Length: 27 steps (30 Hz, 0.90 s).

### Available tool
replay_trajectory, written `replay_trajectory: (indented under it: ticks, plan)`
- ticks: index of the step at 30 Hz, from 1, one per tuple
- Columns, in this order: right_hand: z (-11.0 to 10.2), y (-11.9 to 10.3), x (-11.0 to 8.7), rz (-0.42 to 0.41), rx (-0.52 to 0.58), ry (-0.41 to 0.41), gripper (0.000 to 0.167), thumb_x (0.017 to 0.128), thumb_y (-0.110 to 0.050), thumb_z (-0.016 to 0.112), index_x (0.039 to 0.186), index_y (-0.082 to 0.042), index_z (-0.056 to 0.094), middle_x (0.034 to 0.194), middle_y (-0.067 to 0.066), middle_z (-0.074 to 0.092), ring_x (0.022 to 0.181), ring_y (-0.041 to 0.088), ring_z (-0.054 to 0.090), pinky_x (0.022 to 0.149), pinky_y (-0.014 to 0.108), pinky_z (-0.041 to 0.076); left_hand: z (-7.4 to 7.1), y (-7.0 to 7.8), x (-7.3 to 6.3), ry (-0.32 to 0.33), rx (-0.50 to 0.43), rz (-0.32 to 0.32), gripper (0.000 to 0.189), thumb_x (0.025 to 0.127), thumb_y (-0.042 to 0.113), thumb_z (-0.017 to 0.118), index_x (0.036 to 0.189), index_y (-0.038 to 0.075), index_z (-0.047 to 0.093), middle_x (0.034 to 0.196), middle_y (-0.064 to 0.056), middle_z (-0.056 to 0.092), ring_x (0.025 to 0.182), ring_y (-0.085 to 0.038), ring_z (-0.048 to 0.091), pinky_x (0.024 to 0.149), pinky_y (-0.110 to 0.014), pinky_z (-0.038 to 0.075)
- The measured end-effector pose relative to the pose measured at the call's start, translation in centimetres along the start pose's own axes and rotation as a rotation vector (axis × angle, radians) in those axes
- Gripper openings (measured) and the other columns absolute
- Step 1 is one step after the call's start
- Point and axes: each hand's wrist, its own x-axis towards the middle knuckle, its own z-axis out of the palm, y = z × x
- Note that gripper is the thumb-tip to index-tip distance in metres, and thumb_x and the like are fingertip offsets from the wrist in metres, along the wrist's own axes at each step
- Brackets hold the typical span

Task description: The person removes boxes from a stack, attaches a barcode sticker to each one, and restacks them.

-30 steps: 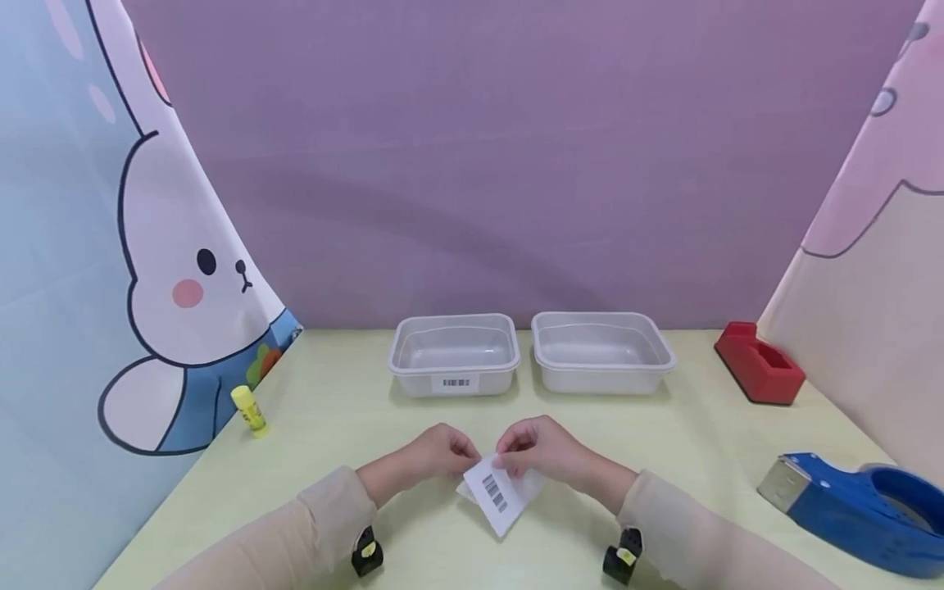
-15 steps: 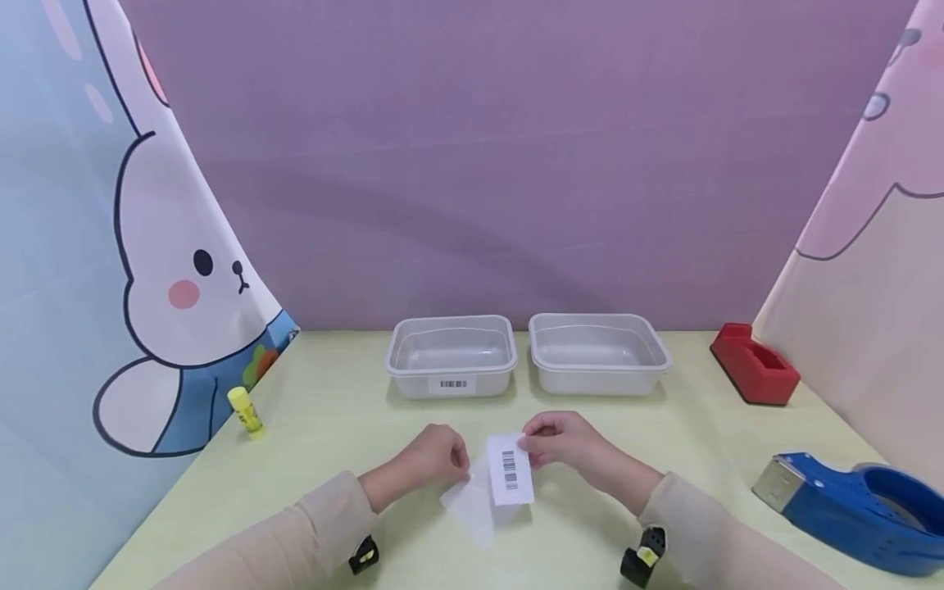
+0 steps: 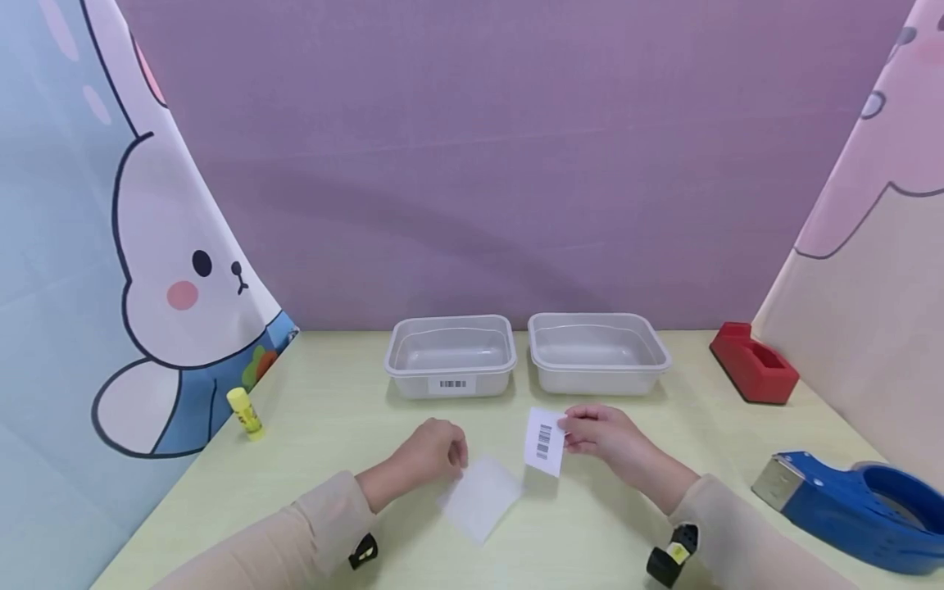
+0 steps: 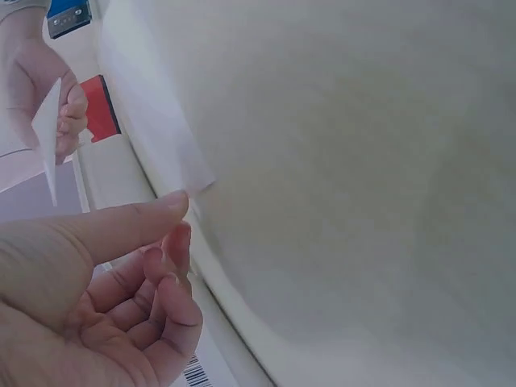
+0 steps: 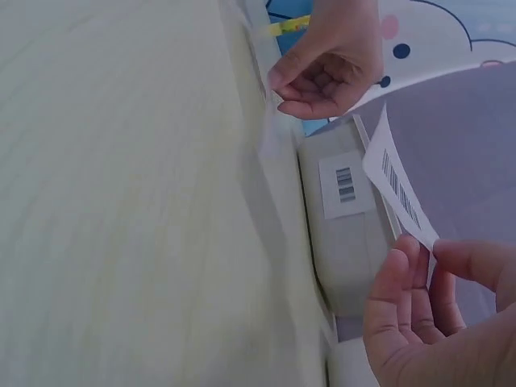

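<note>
Blue tape dispenser (image 3: 833, 512): on the bench (image 3: 324, 410), near its right edge.
Translucent sheet (image 3: 483, 498): low before the person; whether it touches the bench, cannot tell.
Left hand (image 3: 428, 452): fingers pinching the sheet's corner.
Right hand (image 3: 608, 442): fingers pinching the white label (image 3: 544, 442) by its edge, barcode showing, raised off the bench.
Glue stick (image 3: 246, 414): upright, far left.
Red holder (image 3: 767, 378): far right.
Two tubs (image 3: 413, 385): side by side at the back, a barcode sticker (image 3: 453, 384) on the left one.
</note>
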Motion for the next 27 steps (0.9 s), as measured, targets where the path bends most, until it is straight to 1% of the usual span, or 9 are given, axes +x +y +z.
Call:
replay_trajectory:
  ticks: [3,5,8,10,12,15,18,22,27]
  plan:
    - [-0.9,0.1,0.0,0.006,0.079,0.019,0.016,0.091,-0.004,0.062,0.104,0.005,0.057,0.088,0.003,0.065,0.077,0.013,0.063,0.072,0.022,0.058,0.0,0.4,0.4,0.034,-0.04,0.022,0.015,0.069,-0.005,0.077,0.076,0.006,0.068,0.071,-0.001,0.066,0.064,-0.006,0.054,0.06,-0.018,0.048]
    - [-1.5,0.2,0.0,0.004,0.124,0.026,0.017,0.091,-0.003,0.061,0.105,0.005,0.058,0.086,0.002,0.065,0.077,0.012,0.063,0.073,0.02,0.058,0.3,0.9,0.9,0.05,-0.101,0.01,0.013,0.073,0.003,0.079,0.082,0.005,0.07,0.076,-0.001,0.068,0.067,-0.006,0.056,0.061,-0.018,0.049]
    - [-2.3,0.3,0.1,0.014,0.19,0.044,0.02,0.092,-0.001,0.061,0.109,0.007,0.058,0.085,0.002,0.067,0.075,0.01,0.066,0.073,0.019,0.058,0.9,2.3,2.0,0.055,-0.236,-0.047,0.022,0.078,0.017,0.08,0.094,0.005,0.071,0.084,-0.001,0.07,0.072,-0.008,0.061,0.065,-0.02,0.052]
    - [-2.7,0.4,0.1,0.022,0.215,0.044,0.023,0.092,-0.001,0.06,0.112,0.008,0.056,0.084,0.002,0.068,0.075,0.009,0.067,0.073,0.019,0.058,1.5,3.6,2.8,0.059,-0.327,-0.104,0.029,0.08,0.025,0.079,0.1,0.006,0.071,0.089,0.0,0.071,0.078,-0.009,0.063,0.068,-0.021,0.053]
    - [-3.2,0.5,0.1,0.024,0.239,0.049,0.025,0.092,0.0,0.06,0.114,0.009,0.053,0.084,0.003,0.069,0.075,0.008,0.068,0.074,0.019,0.059,2.3,5.0,3.9,0.065,-0.433,-0.151,0.033,0.081,0.027,0.079,0.103,0.005,0.07,0.091,-0.001,0.071,0.08,-0.01,0.064,0.069,-0.022,0.055]
    - [-3.7,0.5,0.1,0.019,0.261,0.048,0.031,0.092,0.002,0.058,0.12,0.011,0.048,0.083,0.002,0.069,0.075,0.008,0.069,0.075,0.019,0.058,3.3,7.1,5.5,0.095,-0.592,-0.199,0.03,0.081,0.024,0.078,0.102,0.003,0.07,0.091,-0.003,0.07,0.079,-0.01,0.064,0.068,-0.023,0.057]
    - [-4.1,0.6,0.2,0.01,0.284,0.046,0.038,0.092,0.003,0.058,0.126,0.013,0.043,0.082,0.002,0.07,0.076,0.008,0.07,0.076,0.019,0.058,4.1,8.7,7.2,0.157,-0.7,-0.225,0.027,0.08,0.015,0.079,0.1,-0.001,0.068,0.088,-0.005,0.069,0.073,-0.009,0.063,0.064,-0.023,0.059]
    - [-4.5,0.9,0.4,0.003,0.3,0.023,0.038,0.093,0.003,0.056,0.127,0.013,0.044,0.083,0.002,0.071,0.077,0.008,0.07,0.077,0.019,0.058,4.7,9.9,8.9,0.234,-0.725,-0.286,0.02,0.08,0.002,0.075,0.097,-0.003,0.066,0.084,-0.008,0.068,0.067,-0.009,0.062,0.061,-0.021,0.059]
    - [-4.8,1.6,0.9,0.025,0.301,0.03,0.039,0.095,0.002,0.054,0.129,0.015,0.041,0.084,0.001,0.071,0.079,0.008,0.07,0.078,0.02,0.058,5.3,10.6,10.4,0.279,-0.742,-0.367,0.013,0.082,-0.008,0.068,0.095,-0.008,0.067,0.083,-0.014,0.07,0.064,-0.013,0.064,0.061,-0.02,0.059]
